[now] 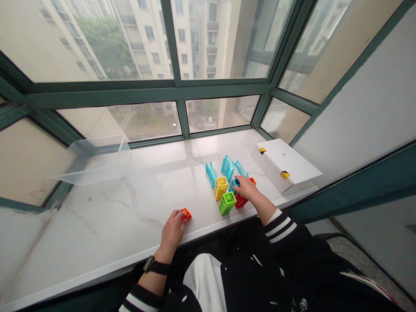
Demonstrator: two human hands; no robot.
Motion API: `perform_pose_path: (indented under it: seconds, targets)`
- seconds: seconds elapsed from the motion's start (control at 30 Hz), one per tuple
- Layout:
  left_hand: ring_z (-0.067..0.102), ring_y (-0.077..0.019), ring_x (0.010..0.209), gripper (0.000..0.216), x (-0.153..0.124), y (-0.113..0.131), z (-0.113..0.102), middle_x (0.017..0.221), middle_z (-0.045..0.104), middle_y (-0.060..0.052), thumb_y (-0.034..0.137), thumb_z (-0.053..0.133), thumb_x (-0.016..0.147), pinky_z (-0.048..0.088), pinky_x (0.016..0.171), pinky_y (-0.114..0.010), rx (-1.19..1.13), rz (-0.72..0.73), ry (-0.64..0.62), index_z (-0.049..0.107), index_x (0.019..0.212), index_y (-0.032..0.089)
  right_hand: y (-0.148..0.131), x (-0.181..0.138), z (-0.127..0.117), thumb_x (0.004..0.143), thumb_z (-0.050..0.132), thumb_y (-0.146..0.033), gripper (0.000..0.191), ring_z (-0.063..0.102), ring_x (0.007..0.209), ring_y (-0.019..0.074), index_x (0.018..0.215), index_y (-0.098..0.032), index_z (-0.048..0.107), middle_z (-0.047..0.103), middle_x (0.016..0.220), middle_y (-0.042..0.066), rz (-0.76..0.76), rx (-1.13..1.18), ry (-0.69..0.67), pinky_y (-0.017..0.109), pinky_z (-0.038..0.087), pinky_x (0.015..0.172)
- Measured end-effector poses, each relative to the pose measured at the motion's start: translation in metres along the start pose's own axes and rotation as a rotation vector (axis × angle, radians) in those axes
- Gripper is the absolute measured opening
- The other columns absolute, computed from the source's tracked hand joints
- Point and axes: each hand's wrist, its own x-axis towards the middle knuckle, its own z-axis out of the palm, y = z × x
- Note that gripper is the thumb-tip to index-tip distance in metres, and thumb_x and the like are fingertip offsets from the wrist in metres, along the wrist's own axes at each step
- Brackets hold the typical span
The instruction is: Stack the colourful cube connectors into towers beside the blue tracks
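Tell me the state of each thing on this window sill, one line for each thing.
Left hand, fingers holding orange toy block
Right hand, touching blue toy piece
Yellow toy block, standing
Green toy block, standing
Turquoise curved toy pieces, lying loose
White cardboard box, closed, taped
Clear plastic bin, open, no lid

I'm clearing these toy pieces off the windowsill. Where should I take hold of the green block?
Grip the green block near its top, coming from above and the near side, thumb on the front face. It stands upright with flat sides, and the yellow block and red block sit close behind and to the right, so the front looks freest.
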Motion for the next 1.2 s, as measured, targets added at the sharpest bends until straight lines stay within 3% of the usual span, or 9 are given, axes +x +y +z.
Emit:
perform_pose_path:
  seconds: [0.23, 0.47, 0.67, 0.77, 0.83, 0.93, 1.03, 1.1, 1.2]
  targets:
    - [0.069, -0.0244, 0.115, 0.023, 0.004, -0.013, 0.004, 0.124, 0.069, -0.006, 0.022, 0.058, 0.089, 0.057, 0.105, -0.042, -0.107, -0.013, 0.018, 0.07, 0.108, 0.026, -0.003, 0.002, 0.0, 0.089, 0.067, -0.022, 0.053, 0.061, 0.131, 0.0322, 0.142, -0.022, 0.06, 0.065, 0.142, 0.016, 0.042, 0.009, -0.002, 0.042, 0.047, 0.108]
    - [0.068, -0.0273, 0.123, 0.048, 0.003, -0.028, 0.01, 0.13, 0.07, -0.01, 0.033, 0.07, 0.083, 0.054, 0.112, -0.048, -0.191, -0.044, 0.085, 0.062, 0.129, 0.022, -0.002, -0.005, -0.007, 0.088, 0.074, -0.036, 0.065, 0.057, 0.137, 0.0323, 0.148, -0.021, 0.054, 0.061, 0.147, 0.016, 0.0, 0.109, 0.069, 0.047, 0.045, 0.115]
    - [0.076, -0.0246, 0.103, 0.053, 0.0, -0.021, 0.002, 0.12, 0.075, -0.011, 0.04, 0.073, 0.084, 0.063, 0.098, -0.046, -0.331, -0.163, 0.125, 0.061, 0.13, 0.019, -0.015, -0.035, -0.044, 0.092, 0.065, -0.036, 0.049, 0.059, 0.131, 0.0328, 0.139, -0.021, 0.061, 0.064, 0.135, 0.015, -0.155, 0.348, 0.472, 0.054, 0.048, 0.115]
    - [0.075, -0.0239, 0.107, 0.058, -0.003, -0.01, -0.009, 0.123, 0.074, -0.012, 0.046, 0.075, 0.085, 0.062, 0.103, -0.046, -0.451, -0.15, 0.239, 0.058, 0.134, 0.02, -0.04, -0.069, -0.064, 0.098, 0.061, -0.034, 0.033, 0.063, 0.12, 0.0296, 0.129, -0.026, 0.065, 0.064, 0.13, 0.012, -0.3, 0.506, 0.737, 0.05, 0.057, 0.103]
    - [0.073, -0.024, 0.114, 0.061, -0.007, -0.001, -0.017, 0.127, 0.072, -0.013, 0.047, 0.076, 0.087, 0.059, 0.108, -0.047, -0.522, -0.105, 0.302, 0.055, 0.137, 0.019, -0.061, -0.095, -0.07, 0.097, 0.064, -0.031, 0.025, 0.066, 0.111, 0.0292, 0.122, -0.028, 0.067, 0.067, 0.12, 0.011, -0.393, 0.524, 0.825, 0.052, 0.058, 0.101]
    - [0.072, -0.0241, 0.118, 0.058, -0.014, 0.014, -0.027, 0.13, 0.07, -0.013, 0.046, 0.076, 0.091, 0.057, 0.111, -0.05, -0.551, -0.019, 0.379, 0.055, 0.138, 0.019, -0.097, -0.127, -0.065, 0.097, 0.065, -0.026, 0.021, 0.068, 0.103, 0.0285, 0.117, -0.029, 0.067, 0.07, 0.106, 0.008, -0.577, 0.575, 0.783, 0.051, 0.059, 0.096]
    - [0.07, -0.0251, 0.119, 0.054, -0.021, 0.029, -0.038, 0.131, 0.068, -0.012, 0.045, 0.076, 0.092, 0.057, 0.11, -0.052, -0.471, 0.089, 0.458, 0.057, 0.137, 0.021, -0.13, -0.142, -0.044, 0.097, 0.065, -0.022, 0.027, 0.069, 0.1, 0.0254, 0.123, -0.027, 0.065, 0.07, 0.108, 0.008, -0.728, 0.676, 0.601, 0.046, 0.061, 0.091]
    - [0.07, -0.0258, 0.119, 0.053, -0.025, 0.038, -0.045, 0.129, 0.068, -0.011, 0.043, 0.078, 0.092, 0.058, 0.108, -0.051, -0.405, 0.159, 0.495, 0.057, 0.136, 0.022, -0.147, -0.142, -0.023, 0.096, 0.069, -0.026, 0.041, 0.068, 0.105, 0.0254, 0.135, -0.027, 0.058, 0.068, 0.117, 0.009, -0.704, 0.76, 0.429, 0.045, 0.061, 0.092]
    - [0.07, -0.0256, 0.117, 0.049, -0.031, 0.053, -0.056, 0.124, 0.069, -0.01, 0.038, 0.078, 0.092, 0.06, 0.104, -0.049, -0.338, 0.264, 0.542, 0.058, 0.134, 0.023, -0.164, -0.135, 0.008, 0.086, 0.082, -0.041, 0.073, 0.067, 0.112, 0.0278, 0.148, -0.025, 0.046, 0.063, 0.131, 0.014, -0.515, 0.865, 0.155, 0.048, 0.061, 0.095]
